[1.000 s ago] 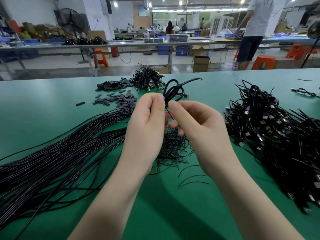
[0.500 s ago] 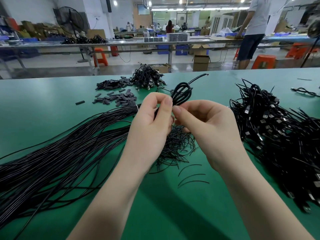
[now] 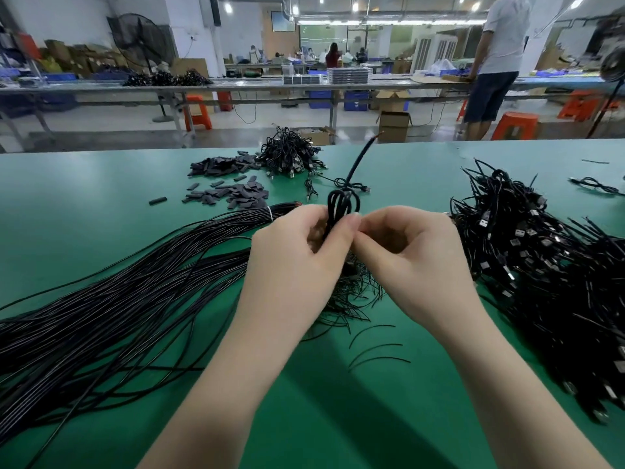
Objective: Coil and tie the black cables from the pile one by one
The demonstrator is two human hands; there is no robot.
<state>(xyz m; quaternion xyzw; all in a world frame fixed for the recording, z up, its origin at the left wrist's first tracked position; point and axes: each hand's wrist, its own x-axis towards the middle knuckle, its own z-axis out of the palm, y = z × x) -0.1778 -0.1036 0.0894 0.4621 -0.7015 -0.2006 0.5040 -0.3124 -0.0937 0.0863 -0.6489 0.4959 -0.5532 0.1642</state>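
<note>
Green table (image 3: 101, 204). Long bundle of black cables (image 3: 118, 306) fans out at your left; tied pile (image 3: 541, 265) at your right. Mid-table, just above the surface, your left hand (image 3: 297, 262) and right hand (image 3: 412, 258) meet, both pinching one coiled cable (image 3: 341, 206), loops upright, its loose end pointing up and away.

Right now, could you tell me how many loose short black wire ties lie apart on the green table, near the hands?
3: one curved short black wire tie, another and the nearest, stacked below the right hand. More lie bunched, partly hidden, under both hands.
</note>
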